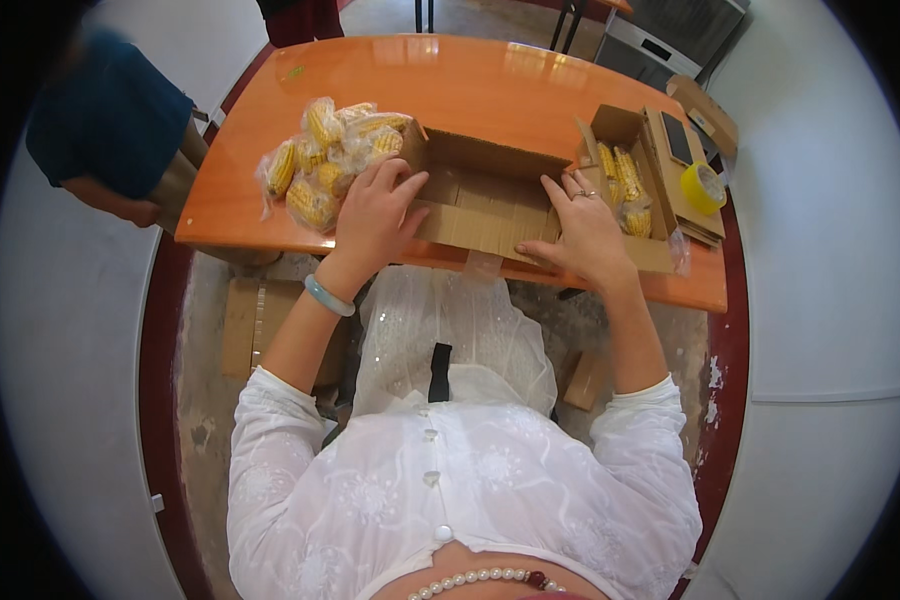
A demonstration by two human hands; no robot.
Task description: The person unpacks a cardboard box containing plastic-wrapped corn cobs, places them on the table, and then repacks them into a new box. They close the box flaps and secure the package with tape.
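Note:
An open cardboard box [499, 154] lies before me at the table's near edge, its inside facing me and no corn showing in it. My left hand [379, 210] is at its left end, thumb and fingers apart. At the right end rests my right hand [581, 229], fingers spread over the side and near flap. Neither hand is plainly closed on the cardboard. Clear tape [483, 268] hangs from the near flap. Beside my left hand is a pile of plastic-wrapped corn cobs [311, 202]. A second cardboard box [619, 120] holding several corn cobs stands right of my right hand.
Flat cardboard [709, 229] at the right bears a dark phone [676, 139] and a yellow tape roll [703, 188]. The orange table [420, 82] extends beyond the boxes. A person [112, 127] stands at the left, another beyond the table. Cardboard boxes [240, 326] lie on the floor.

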